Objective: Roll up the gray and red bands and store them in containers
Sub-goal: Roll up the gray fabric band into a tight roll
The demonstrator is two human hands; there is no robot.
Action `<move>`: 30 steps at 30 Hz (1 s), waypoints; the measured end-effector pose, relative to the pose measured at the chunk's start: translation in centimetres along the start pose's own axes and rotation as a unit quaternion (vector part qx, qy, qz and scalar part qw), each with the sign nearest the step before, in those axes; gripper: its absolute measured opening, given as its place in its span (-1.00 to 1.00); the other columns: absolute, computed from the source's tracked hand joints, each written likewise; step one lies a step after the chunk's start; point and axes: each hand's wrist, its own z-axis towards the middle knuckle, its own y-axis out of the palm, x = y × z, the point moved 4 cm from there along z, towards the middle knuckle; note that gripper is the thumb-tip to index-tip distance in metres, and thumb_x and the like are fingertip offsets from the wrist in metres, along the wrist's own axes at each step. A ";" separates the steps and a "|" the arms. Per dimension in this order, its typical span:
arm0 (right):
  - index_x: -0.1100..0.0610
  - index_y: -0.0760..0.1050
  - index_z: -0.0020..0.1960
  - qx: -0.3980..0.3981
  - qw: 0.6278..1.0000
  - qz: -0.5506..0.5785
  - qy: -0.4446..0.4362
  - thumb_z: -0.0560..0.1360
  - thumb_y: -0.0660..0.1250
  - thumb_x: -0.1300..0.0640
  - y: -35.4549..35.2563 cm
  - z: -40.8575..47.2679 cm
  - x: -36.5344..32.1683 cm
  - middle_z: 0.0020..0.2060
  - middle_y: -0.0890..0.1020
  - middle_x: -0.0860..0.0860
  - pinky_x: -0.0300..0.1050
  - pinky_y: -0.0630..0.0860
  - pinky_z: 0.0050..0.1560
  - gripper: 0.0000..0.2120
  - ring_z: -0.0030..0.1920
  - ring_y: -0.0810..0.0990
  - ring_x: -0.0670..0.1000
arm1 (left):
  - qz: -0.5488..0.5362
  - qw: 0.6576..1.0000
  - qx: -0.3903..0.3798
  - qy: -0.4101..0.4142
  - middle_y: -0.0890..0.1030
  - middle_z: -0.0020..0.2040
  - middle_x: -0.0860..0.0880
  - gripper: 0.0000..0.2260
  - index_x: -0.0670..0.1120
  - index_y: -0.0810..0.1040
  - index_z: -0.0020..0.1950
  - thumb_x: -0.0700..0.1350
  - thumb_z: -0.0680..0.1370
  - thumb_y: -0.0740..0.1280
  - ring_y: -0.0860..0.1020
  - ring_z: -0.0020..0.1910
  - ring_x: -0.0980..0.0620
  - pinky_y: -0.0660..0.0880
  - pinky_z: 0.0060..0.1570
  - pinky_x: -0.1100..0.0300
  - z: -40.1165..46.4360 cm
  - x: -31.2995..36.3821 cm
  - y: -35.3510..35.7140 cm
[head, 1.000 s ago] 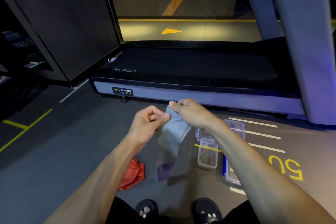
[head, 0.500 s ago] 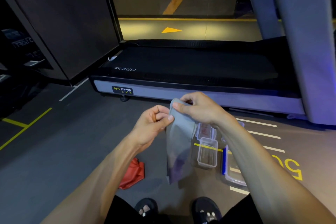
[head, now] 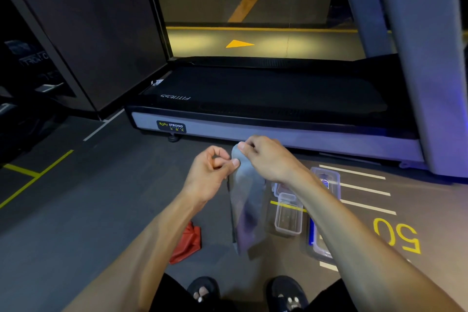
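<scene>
Both hands are holding the gray band (head: 244, 200) up at its top edge so it is hanging straight, likely to line it up for rolling. The left hand (head: 210, 175) is pinching one side between thumb and curled fingers; the right hand (head: 266, 157) is pinching the other, close beside it. The red band (head: 188, 244) is lying crumpled on the floor (head: 101, 210), and the open container (head: 288, 215) is waiting just beside the hanging band.

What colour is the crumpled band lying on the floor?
Red; the band shows in the head view, beside the left forearm.
</scene>
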 end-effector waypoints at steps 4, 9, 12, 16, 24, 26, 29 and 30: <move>0.04 0.48 0.19 -0.020 1.000 0.004 -0.023 0.54 0.40 -0.18 -0.1 -0.1 -0.1 -0.01 0.61 -0.02 -0.07 0.44 -0.11 -0.63 0.01 0.56 0.03 | -0.050 0.999 0.000 -0.016 0.44 -0.51 0.10 -0.79 -0.09 0.41 -0.11 -0.35 0.58 0.37 0.39 -0.47 0.15 0.35 -0.33 0.25 0.1 0.1 -0.2; 0.02 0.53 0.16 0.014 0.998 0.033 -0.043 0.54 0.42 -0.15 -0.5 0.1 -0.2 0.00 0.63 -0.03 -0.07 0.46 -0.08 -0.69 0.01 0.59 0.01 | -0.096 0.994 -0.037 -0.033 0.58 -0.43 0.09 -0.87 -0.10 0.43 -0.05 -0.29 0.63 0.29 0.50 -0.43 0.24 0.41 -0.38 0.38 -0.2 0.7 0.3; 0.06 0.54 0.12 0.030 0.998 0.029 -0.050 0.58 0.38 -0.11 -0.8 0.3 -0.4 -0.05 0.65 -0.03 -0.08 0.44 -0.11 -0.74 -0.01 0.59 0.02 | -0.067 0.997 -0.042 -0.008 0.54 -0.35 -0.05 -0.89 -0.07 0.49 -0.02 -0.12 0.59 0.41 0.41 -0.34 0.05 0.33 -0.23 0.17 -0.4 0.9 0.0; 0.08 0.54 0.02 0.068 0.994 0.071 -0.038 0.61 0.32 -0.11 -1.7 0.5 -0.3 -0.19 0.60 -0.07 -0.15 0.39 -0.24 -0.75 -0.17 0.54 -0.05 | -0.046 0.996 -0.075 -0.010 0.48 -0.14 -0.24 -0.87 0.03 0.56 0.01 0.03 0.52 0.41 0.36 -0.10 -0.15 0.32 -0.01 -0.06 -1.0 0.9 0.4; 0.01 0.49 -0.03 0.053 0.995 0.082 -0.033 0.62 0.31 -0.13 -1.7 0.9 -0.1 -0.19 0.57 -0.12 -0.16 0.34 -0.26 -0.78 -0.21 0.51 -0.13 | -0.044 0.993 -0.110 -0.020 0.65 -0.22 -0.01 -0.92 -0.19 0.50 0.06 -0.26 0.68 0.22 0.61 -0.22 0.11 0.56 -0.11 0.22 -1.0 0.4 1.0; 0.04 0.51 -0.02 0.053 0.995 0.084 -0.027 0.61 0.31 -0.15 -1.8 0.9 0.2 -0.19 0.59 -0.09 -0.12 0.38 -0.23 -0.75 -0.20 0.53 -0.08 | -0.056 0.992 -0.109 -0.032 0.66 -0.24 -0.01 -0.92 -0.19 0.50 0.05 -0.26 0.67 0.21 0.62 -0.25 0.10 0.57 -0.14 0.21 -1.0 0.3 0.9; 0.16 0.51 -0.09 0.041 0.994 0.098 -0.004 0.61 0.28 -0.20 -1.8 0.9 0.7 -0.28 0.54 -0.03 -0.05 0.37 -0.21 -0.59 -0.26 0.49 -0.02 | -0.081 0.988 -0.116 -0.055 0.69 -0.18 -0.07 -0.91 -0.23 0.49 0.11 -0.24 0.66 0.23 0.64 -0.23 0.06 0.59 -0.15 0.19 -1.0 0.1 0.8; 0.19 0.46 -0.15 0.034 0.994 0.105 0.005 0.60 0.26 -0.24 -1.7 0.8 0.8 -0.32 0.48 -0.02 -0.04 0.33 -0.22 -0.52 -0.30 0.44 -0.01 | -0.088 0.987 -0.118 -0.063 0.69 -0.17 -0.08 -0.88 -0.25 0.48 0.14 -0.23 0.66 0.23 0.65 -0.23 0.05 0.59 -0.15 0.19 -1.0 0.1 0.8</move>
